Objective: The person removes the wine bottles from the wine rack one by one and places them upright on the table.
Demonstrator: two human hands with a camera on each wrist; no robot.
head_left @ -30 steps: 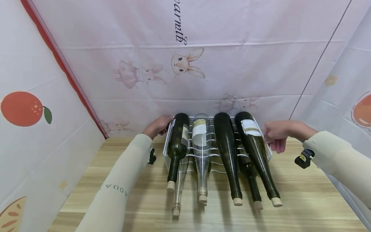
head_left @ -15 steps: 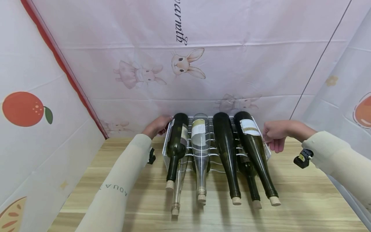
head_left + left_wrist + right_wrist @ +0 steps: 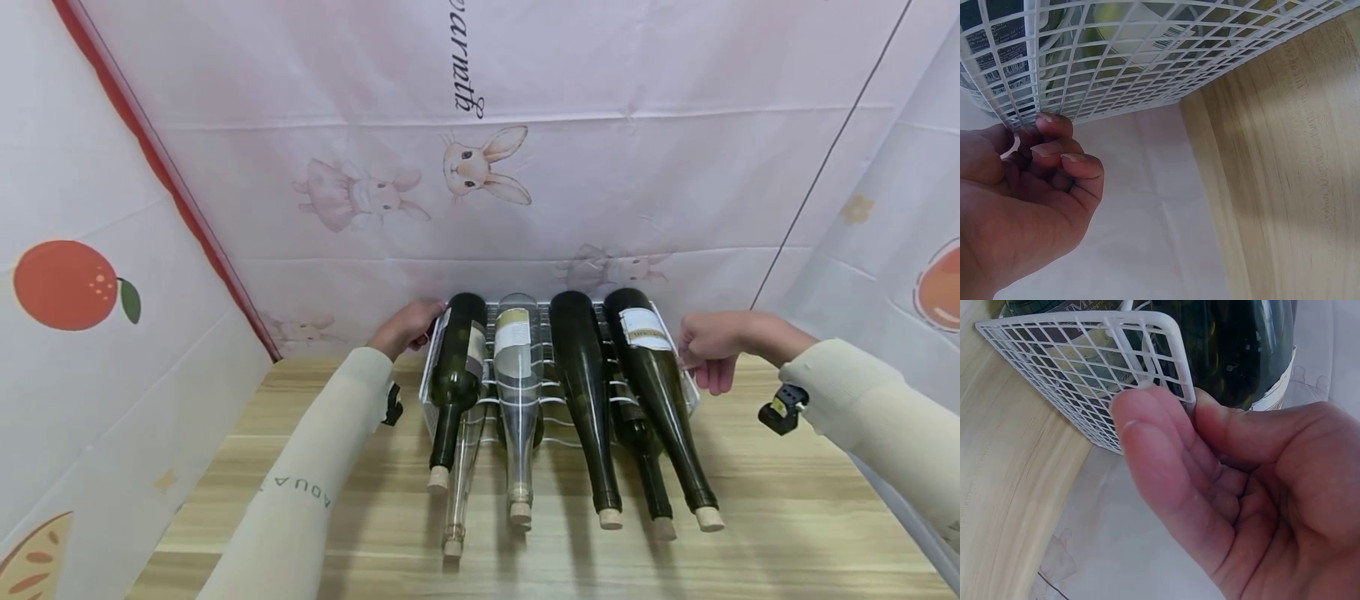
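Note:
A white wire wine rack (image 3: 554, 402) stands on the wooden table with corked bottles in two tiers. On top lie a dark green bottle (image 3: 459, 379), a clear bottle (image 3: 516, 358), a plain dark bottle (image 3: 579, 358) and a green bottle with a white label (image 3: 667, 408). Their necks point toward me. My left hand (image 3: 411, 327) pinches the rack's left side near the back; the left wrist view shows fingertips at the edge of the grid (image 3: 1129, 47). My right hand (image 3: 712, 346) pinches the rim (image 3: 1180, 356) of the opposite side between thumb and fingers.
Lower-tier bottles show beneath, including a clear bottle's neck (image 3: 456, 517) and a dark bottle (image 3: 651, 467). Corks overhang the wooden tabletop (image 3: 360, 517). A pink printed curtain (image 3: 360, 275) hangs close behind the rack, with white printed sheets at both sides.
The rack and its bottles have shifted very slightly to the left in the head view, the right hand along with them. Both hands keep their hold on the sides.

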